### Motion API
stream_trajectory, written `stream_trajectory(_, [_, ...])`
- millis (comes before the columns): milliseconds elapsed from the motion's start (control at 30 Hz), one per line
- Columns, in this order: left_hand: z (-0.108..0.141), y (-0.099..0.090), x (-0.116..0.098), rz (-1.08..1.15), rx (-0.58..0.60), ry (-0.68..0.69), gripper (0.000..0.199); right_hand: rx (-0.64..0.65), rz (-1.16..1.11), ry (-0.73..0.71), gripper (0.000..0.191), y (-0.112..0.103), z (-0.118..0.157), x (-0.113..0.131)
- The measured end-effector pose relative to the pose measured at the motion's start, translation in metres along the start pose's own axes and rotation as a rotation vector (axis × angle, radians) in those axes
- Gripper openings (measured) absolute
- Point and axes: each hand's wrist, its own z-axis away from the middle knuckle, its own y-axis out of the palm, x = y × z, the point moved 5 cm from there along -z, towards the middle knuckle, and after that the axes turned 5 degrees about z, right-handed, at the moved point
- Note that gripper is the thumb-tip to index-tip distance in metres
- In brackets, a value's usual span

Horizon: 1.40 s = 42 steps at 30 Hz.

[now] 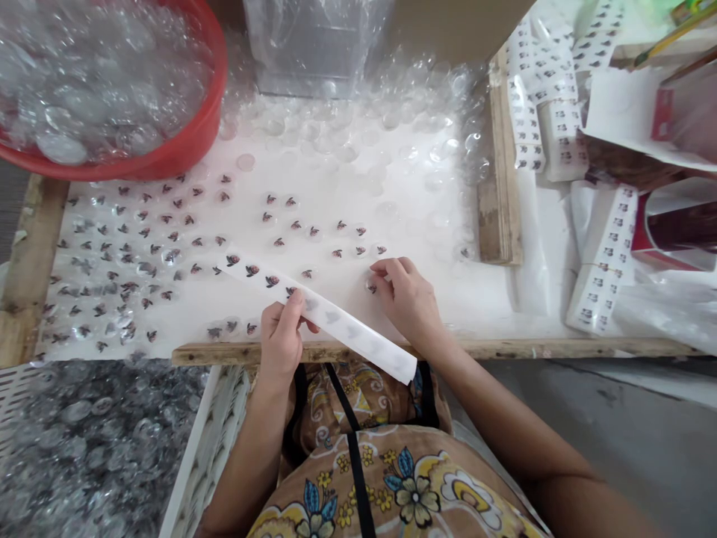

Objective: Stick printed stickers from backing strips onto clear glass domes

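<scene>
My left hand pinches a long white strip of stickers between thumb and fingers. The strip runs diagonally, with dark-and-red printed motifs showing at its upper left part and the lower end sticking out past the table edge. Over the white tabletop, my right hand has its fingers drawn together, thumb and fingertips at a small clear disc bearing the same motif. Part of that disc is hidden by the fingers. Several clear discs with motifs, such as a stickered disc, lie just beyond the hands.
A red basin heaped with clear discs stands at the back left. Many stickered discs cover the left side. Loose clear discs lie at the back beside a clear plastic box. Wooden strips edge the table; sticker bundles lie right. Below left is a disc-filled crate.
</scene>
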Motion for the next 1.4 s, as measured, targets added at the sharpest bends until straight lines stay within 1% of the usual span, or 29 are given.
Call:
stream_trajectory(233, [-0.0002, -0.0003, 0.0006, -0.011, 0.007, 0.004, 0.048, 0.014, 0.03, -0.007, 0.024, 0.0019, 0.0006, -0.0007])
stream_trajectory(400, [-0.0005, -0.0012, 0.0014, -0.031, 0.029, 0.001, 0.05, -0.01, 0.03, -0.02, 0.026, 0.0014, 0.0014, -0.0001])
stream_trajectory(500, [-0.0003, -0.001, 0.0019, -0.015, 0.05, 0.002, 0.049, -0.018, 0.032, -0.026, 0.025, 0.0014, 0.0009, 0.0])
stream_trajectory(700, [-0.0002, -0.0011, 0.0034, 0.034, 0.051, 0.0, 0.047, 0.001, 0.012, -0.011, 0.018, 0.0011, -0.0014, 0.0013])
stream_trajectory(1067, [-0.0005, -0.001, 0.0026, -0.015, 0.037, 0.017, 0.048, 0.01, 0.015, -0.025, 0.021, 0.0021, -0.001, 0.0009])
stream_trajectory(1267, [-0.0001, -0.001, 0.0033, -0.026, 0.054, 0.006, 0.048, 0.024, 0.004, -0.014, 0.018, 0.0011, -0.0011, 0.0024])
stream_trajectory(1400, [-0.0003, -0.0013, 0.0035, -0.033, 0.058, -0.001, 0.048, 0.018, 0.0, -0.018, 0.02, 0.0012, -0.0014, 0.0024])
